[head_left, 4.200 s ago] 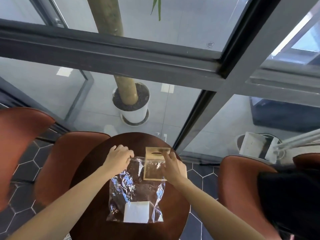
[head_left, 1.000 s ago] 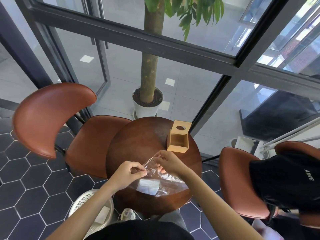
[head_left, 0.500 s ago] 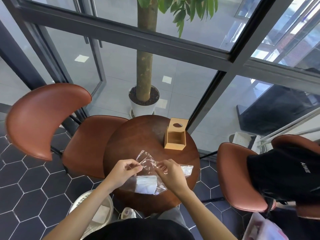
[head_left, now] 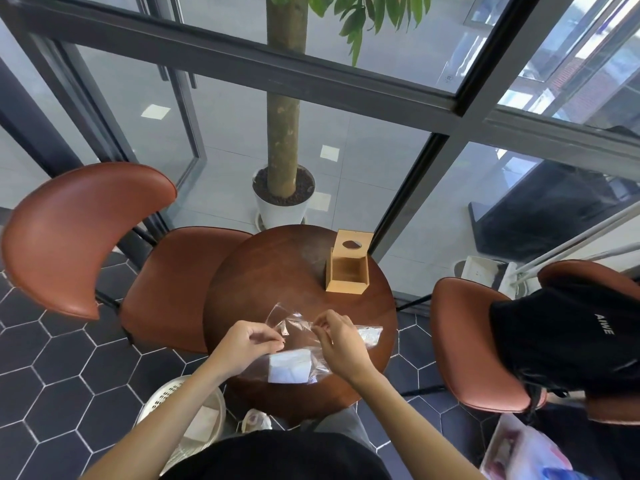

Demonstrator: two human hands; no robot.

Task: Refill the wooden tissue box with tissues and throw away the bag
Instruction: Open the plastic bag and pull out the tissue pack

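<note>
A clear plastic bag (head_left: 294,323) lies on the near part of the round wooden table (head_left: 263,271), with a white stack of tissues (head_left: 289,367) inside it. My left hand (head_left: 247,342) pinches the bag's open edge on the left. My right hand (head_left: 337,339) pinches the same edge on the right, a short gap between the two. The wooden tissue box (head_left: 348,268) lies on its side at the table's far right, its open cavity facing me and empty, the oval-holed face turned away and up.
Brown leather chairs stand at the left (head_left: 104,233) and right (head_left: 485,341), the right one draped with black clothing (head_left: 571,330). A white perforated bin (head_left: 183,420) sits on the floor by my left forearm. A potted tree (head_left: 282,188) stands behind the glass wall.
Compared with 4.2 s ago, the box now stands apart at the table's far right and both hands have come to the bag's mouth. Over the last second they shifted slightly along its edge.
</note>
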